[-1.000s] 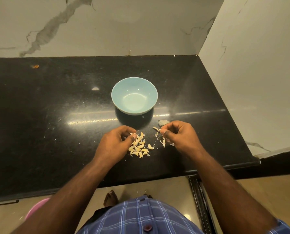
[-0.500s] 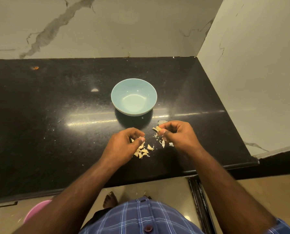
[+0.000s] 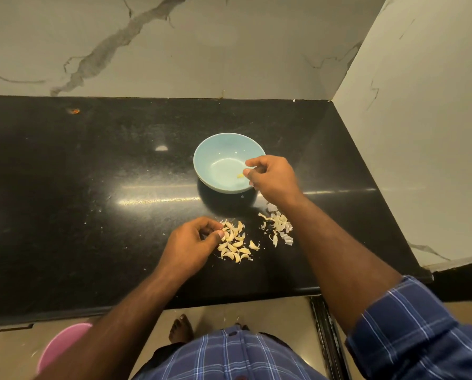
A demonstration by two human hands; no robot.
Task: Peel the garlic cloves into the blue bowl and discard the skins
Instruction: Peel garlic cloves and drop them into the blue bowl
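The light blue bowl [image 3: 218, 149] stands on the black counter [image 3: 92, 187]. My right hand [image 3: 273, 178] hangs over the bowl's right rim with its fingers loosely apart. A small yellowish peeled clove [image 3: 240, 175] shows inside the bowl just off the fingertips. A pile of unpeeled garlic cloves [image 3: 236, 242] lies in front of the bowl. My left hand [image 3: 191, 248] rests at the pile's left edge, thumb and forefinger pinched on a clove there. Papery skins [image 3: 280, 227] lie in a heap to the right of the pile, beside my right forearm.
Marble walls close off the counter at the back and the right. The counter's front edge runs just below the garlic pile. A pink bin [image 3: 62, 344] stands on the floor at the lower left, under the counter edge.
My right hand has moved from the skin heap up and forward to the bowl, and a peeled clove now shows inside it. My left hand has stayed at the clove pile.
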